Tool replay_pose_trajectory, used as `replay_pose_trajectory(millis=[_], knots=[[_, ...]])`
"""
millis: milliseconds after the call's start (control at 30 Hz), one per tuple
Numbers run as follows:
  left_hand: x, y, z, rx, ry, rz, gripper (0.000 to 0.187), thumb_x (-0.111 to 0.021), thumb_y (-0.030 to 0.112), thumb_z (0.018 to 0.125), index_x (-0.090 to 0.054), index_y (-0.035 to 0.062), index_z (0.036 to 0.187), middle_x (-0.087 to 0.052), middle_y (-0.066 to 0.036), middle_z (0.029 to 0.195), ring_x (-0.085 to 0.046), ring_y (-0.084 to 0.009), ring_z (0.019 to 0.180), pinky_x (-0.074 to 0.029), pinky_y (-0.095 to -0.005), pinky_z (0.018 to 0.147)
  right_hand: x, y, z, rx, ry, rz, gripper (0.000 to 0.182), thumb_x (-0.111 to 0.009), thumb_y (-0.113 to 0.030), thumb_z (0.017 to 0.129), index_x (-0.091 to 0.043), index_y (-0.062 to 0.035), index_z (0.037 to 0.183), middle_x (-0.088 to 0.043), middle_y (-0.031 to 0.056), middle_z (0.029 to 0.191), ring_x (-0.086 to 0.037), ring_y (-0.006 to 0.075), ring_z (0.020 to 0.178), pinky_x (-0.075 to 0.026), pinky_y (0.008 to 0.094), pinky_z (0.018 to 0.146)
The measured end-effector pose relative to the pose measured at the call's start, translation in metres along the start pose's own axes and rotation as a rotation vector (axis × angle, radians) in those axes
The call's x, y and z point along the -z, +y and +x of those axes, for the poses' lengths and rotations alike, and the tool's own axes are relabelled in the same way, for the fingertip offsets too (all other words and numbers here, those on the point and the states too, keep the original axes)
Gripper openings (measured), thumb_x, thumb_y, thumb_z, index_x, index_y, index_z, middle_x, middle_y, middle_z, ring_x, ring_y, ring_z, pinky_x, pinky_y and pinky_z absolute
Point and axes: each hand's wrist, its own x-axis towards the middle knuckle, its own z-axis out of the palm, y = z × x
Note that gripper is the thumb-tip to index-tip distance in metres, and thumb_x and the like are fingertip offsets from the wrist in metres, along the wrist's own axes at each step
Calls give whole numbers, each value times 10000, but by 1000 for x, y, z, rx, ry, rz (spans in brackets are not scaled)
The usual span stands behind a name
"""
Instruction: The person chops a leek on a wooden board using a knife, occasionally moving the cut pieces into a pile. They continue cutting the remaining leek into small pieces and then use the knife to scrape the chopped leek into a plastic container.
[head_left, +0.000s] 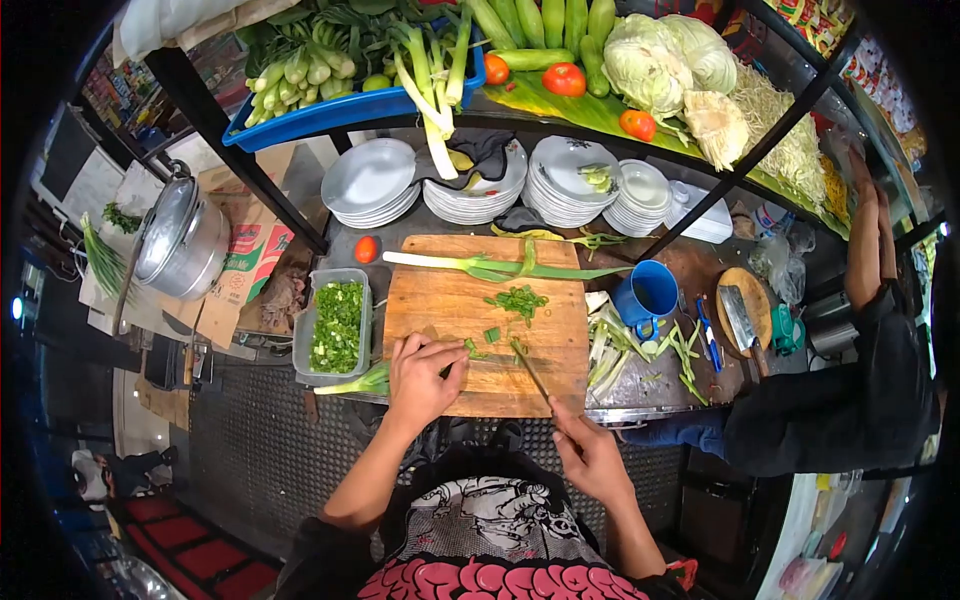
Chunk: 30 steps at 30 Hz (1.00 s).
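Note:
On the wooden cutting board (425, 320), my left hand (425, 380) is curled over a leek (368, 383). Its white end sticks out left of the hand, and a bit of green shows by the fingertips. My right hand (590, 455) grips a knife (530, 370) by the handle, its blade pointing up and left over the board. Chopped green pieces (520, 300) lie beyond the blade. Another whole leek (430, 262) stretches across the board's far end. Left of the board is a clear plastic container (300, 345) of chopped greens.
A tomato (366, 249) and stacked plates (370, 175) stand behind the board. To the right are leek trimmings (607, 350), a blue mug (648, 292) and a cleaver (738, 315) on a round board. Vegetables fill the shelf above. Another person's dark sleeve (885, 335) is at right.

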Motion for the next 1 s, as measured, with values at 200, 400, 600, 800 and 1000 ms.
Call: replay_pose_trajectory(millis=[200, 400, 600, 800, 1000], knots=[[2, 3, 1, -2, 26, 14, 99, -834, 120, 841, -869, 118, 933, -836, -3, 1044, -649, -205, 908, -459, -349, 886, 23, 15, -20, -45, -186, 7, 568, -681, 11, 968, -626, -116, 1519, -657, 79, 864, -585, 163, 730, -499, 302, 713], [-2, 2, 0, -10, 27, 9, 102, -837, 116, 841, -869, 119, 937, -836, 2, 1046, -647, -203, 899, -457, -349, 883, 32, 18, -5, -95, -85, 60, 509, -681, 16, 970, -649, -39, 1475, -610, 52, 843, -527, 129, 744, -483, 287, 722], [-1, 3, 1, -5, 34, 22, 105, -836, 114, 839, -869, 119, 938, -835, 0, 1049, -647, -203, 896, -457, -349, 883, 34, 28, -2, -122, -101, 74, 509, -685, -3, 968, -671, -82, 1471, -667, 92, 874, -579, 141, 723, -498, 310, 707], [0, 4, 0, -7, 21, 24, 105, -832, 116, 843, -870, 120, 941, -835, 0, 1048, -649, -205, 899, -460, -351, 876, 15, -12, 27, 36, 95, -243, 483, -725, -25, 889, -747, -104, 1365, -700, 131, 917, -691, 272, 751, -558, 341, 695], [2, 4, 0, -8, 28, 20, 104, -832, 119, 846, -870, 119, 942, -836, -3, 1043, -655, -207, 909, -463, -355, 871, -10, -2, 55, 219, 124, -505, 473, -746, -81, 805, -816, -208, 1256, -627, 104, 945, -663, 327, 893, -572, 451, 736]])
